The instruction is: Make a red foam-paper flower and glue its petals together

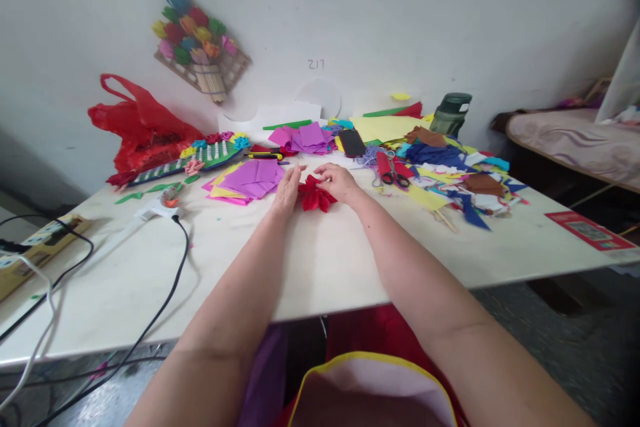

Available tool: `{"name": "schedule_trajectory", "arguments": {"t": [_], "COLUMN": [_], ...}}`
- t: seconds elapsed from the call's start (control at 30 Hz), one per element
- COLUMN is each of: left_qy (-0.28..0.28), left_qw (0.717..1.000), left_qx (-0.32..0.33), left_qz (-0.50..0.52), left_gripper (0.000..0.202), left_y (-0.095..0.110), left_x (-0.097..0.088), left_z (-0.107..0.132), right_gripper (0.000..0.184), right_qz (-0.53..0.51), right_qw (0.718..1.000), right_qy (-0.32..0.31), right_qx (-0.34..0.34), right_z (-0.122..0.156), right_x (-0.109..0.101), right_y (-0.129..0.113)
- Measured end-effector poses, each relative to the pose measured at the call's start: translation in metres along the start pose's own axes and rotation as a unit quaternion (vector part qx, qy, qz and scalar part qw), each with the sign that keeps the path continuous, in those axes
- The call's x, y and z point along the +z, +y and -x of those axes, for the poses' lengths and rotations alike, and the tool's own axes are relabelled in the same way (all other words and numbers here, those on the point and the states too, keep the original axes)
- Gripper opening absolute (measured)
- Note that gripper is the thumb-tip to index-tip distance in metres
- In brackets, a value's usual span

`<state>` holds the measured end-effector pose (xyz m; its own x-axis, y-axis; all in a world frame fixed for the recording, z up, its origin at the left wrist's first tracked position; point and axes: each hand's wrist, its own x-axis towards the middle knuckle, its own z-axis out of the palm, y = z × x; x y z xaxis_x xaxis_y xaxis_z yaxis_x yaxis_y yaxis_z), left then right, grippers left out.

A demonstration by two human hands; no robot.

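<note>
Both hands meet at a red folded paper flower (315, 197), which lies on the pale counter (320, 260) a little beyond its middle, just in front of the heaps of coloured paper. The left hand (287, 190) lies flat against the flower's left side, its fingers (294, 175) stretched out and held close together, pinching nothing. The right hand (341, 182) sits at the flower's upper right edge with its fingers (325, 175) bent down toward the petals; whether they pinch a petal or only rest on it cannot be told. Just left of the left hand sits a stack of purple paper squares (253, 180) on pink and yellow sheets. Red-handled scissors (393, 173) lie to the right of the right hand, near a black phone (353, 143) and a large yellow sheet (385, 127). A dark green bottle (451, 113) stands by the wall at the back right. At the far left, a red plastic bag (143, 127) slumps against the wall, and a black cable (170, 293) runs across the counter toward a power strip (30, 247). A paper flower bouquet (197, 40) hangs on the wall above.
</note>
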<state>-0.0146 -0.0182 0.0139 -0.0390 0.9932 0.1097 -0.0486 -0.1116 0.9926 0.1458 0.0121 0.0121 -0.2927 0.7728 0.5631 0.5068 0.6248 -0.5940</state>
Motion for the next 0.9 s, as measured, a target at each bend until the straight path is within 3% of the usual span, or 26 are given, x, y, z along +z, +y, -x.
{"name": "schedule_trajectory", "arguments": {"t": [0.23,0.7,0.9], "left_qy": [-0.102,-0.118,-0.143], "left_qw": [0.994,0.992,0.989], "left_qx": [0.037,-0.011,-0.032], "left_qz": [-0.014,-0.035,0.022], "left_gripper": [0.051,0.044,0.036], "left_y": [-0.0001,-0.0026,-0.0009], "left_x": [-0.0021,-0.0064,-0.0072], "left_z": [0.0032,-0.0011,-0.001], "right_gripper": [0.017,0.017,0.015], "right_qz": [-0.035,-0.051,-0.084], "right_qw": [0.998,0.997,0.993], "right_qy": [0.018,0.004,0.018], "right_qx": [0.046,0.056,0.075], "right_z": [0.0005,0.0017,0.0025], "right_x": [-0.0024,0.0007,-0.0008], "right_y": [0.0011,-0.003,-0.0029]}}
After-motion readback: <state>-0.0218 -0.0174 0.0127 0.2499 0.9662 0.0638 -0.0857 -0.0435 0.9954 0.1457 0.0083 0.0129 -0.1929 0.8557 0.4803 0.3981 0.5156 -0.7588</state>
